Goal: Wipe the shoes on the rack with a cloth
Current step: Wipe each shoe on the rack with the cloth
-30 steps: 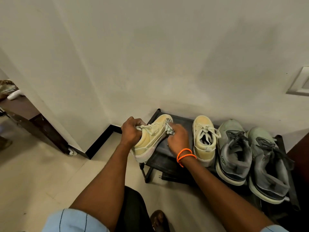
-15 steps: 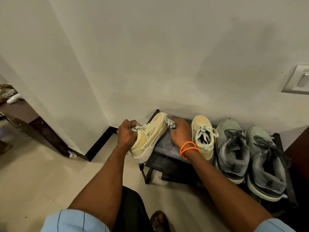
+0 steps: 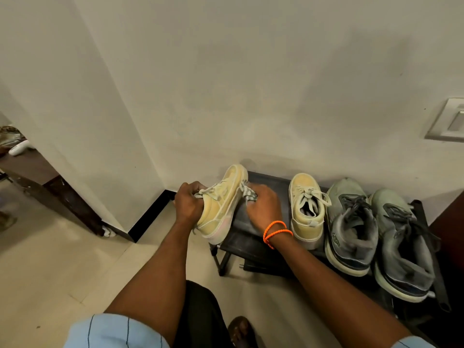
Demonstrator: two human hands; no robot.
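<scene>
Matte rack: L hand grips canvas shoe.

A low black shoe rack stands on the pale tiled floor against the wall. On its top shelf a yellow sneaker sits left of two grey-green running shoes, toes pointing to the wall.
</scene>
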